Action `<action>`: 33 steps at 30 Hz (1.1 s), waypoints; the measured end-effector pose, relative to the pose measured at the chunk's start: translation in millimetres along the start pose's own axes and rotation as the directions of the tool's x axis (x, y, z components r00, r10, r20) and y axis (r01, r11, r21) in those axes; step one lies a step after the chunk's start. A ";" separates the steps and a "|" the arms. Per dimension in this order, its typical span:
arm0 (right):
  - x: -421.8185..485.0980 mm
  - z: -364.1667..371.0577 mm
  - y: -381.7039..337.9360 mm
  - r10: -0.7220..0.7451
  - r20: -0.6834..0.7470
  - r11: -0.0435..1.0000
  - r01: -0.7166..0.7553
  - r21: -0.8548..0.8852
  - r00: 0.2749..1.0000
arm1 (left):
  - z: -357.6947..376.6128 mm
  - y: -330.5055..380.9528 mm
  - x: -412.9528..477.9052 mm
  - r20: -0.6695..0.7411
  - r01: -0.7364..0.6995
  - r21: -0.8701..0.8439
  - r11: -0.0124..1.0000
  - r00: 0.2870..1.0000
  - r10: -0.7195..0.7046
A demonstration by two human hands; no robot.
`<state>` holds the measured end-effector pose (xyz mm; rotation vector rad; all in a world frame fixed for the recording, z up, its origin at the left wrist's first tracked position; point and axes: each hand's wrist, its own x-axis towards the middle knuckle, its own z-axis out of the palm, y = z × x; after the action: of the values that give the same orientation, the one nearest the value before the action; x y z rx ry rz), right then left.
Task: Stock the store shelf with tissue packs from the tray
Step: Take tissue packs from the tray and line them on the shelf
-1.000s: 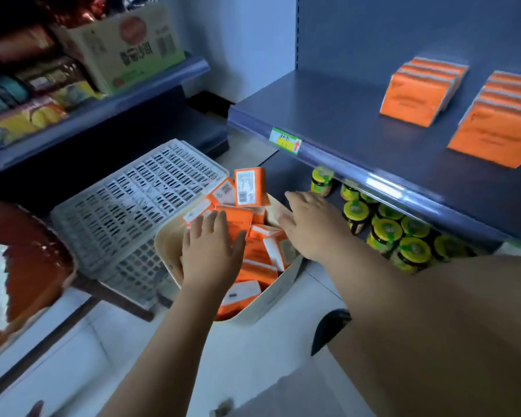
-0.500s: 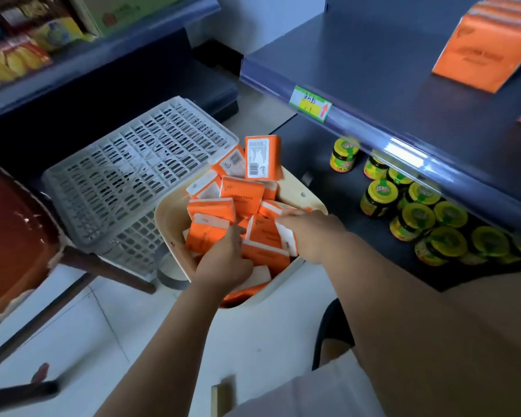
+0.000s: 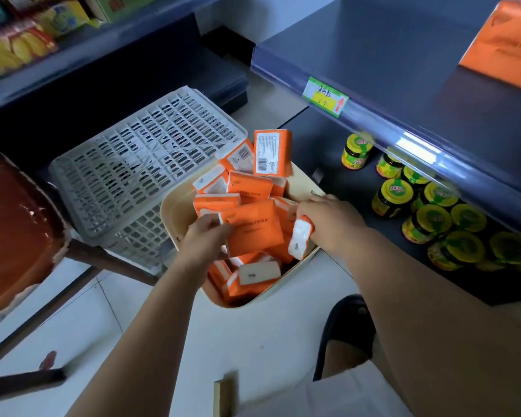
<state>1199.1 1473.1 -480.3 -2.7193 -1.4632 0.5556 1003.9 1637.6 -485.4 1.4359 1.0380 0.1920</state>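
Observation:
A cream tray (image 3: 175, 206) on the floor holds several orange tissue packs. My left hand (image 3: 203, 239) grips the left edge of a flat orange pack (image 3: 254, 228) raised above the pile. My right hand (image 3: 328, 219) holds another orange and white pack (image 3: 300, 240) end-on at the tray's right side. One pack (image 3: 272, 152) stands upright at the tray's far end. The dark store shelf (image 3: 403, 70) lies at upper right, with an orange tissue stack (image 3: 506, 43) on it.
A grey plastic crate (image 3: 139, 164) lies tilted left of the tray. Green-lidded jars (image 3: 427, 218) fill the lower shelf at right. A price label (image 3: 325, 96) is on the shelf edge. A brown chair seat (image 3: 15, 224) is at left; snack packs (image 3: 18, 46) on the upper-left shelf.
Both hands went from resting on the pile to gripping a pack each and lifting it. The view tipped downward, so the shelf stacks slid toward the top edge.

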 end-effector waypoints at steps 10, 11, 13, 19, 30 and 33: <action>-26.6 -44.9 32.9 0.507 -0.122 0.367 -0.086 0.926 0.853 | 36.0 63.0 -10.9 -0.108 -0.110 -0.315 0.943 0.991 0.080; -26.1 -56.8 31.6 0.555 -0.102 0.257 -0.053 0.965 0.825 | 41.9 72.9 -14.5 -0.139 -0.156 -0.290 0.944 0.983 0.119; -25.2 -84.5 28.7 0.630 -0.069 0.074 0.029 0.997 0.773 | 53.4 94.7 -23.6 -0.156 -0.240 -0.259 0.936 0.966 0.205; -42.5 -155.1 10.1 0.698 -0.050 -0.116 0.182 0.976 0.714 | 78.7 144.9 -48.9 -0.185 -0.352 -0.376 0.857 0.935 0.303; -109.8 -196.0 55.4 0.592 -0.539 0.660 0.023 0.751 0.600 | 112.9 200.4 -56.3 -0.099 -0.399 -0.440 0.804 0.912 0.399; -147.8 -201.6 92.3 0.546 -0.514 0.544 0.187 0.818 0.661 | 138.4 218.3 -55.7 -0.052 -0.383 -0.470 0.795 0.912 0.408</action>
<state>1261.7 1334.0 -261.8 -1.8861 -0.4319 0.0297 1166.1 1545.4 -298.1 1.1789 0.5738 0.6668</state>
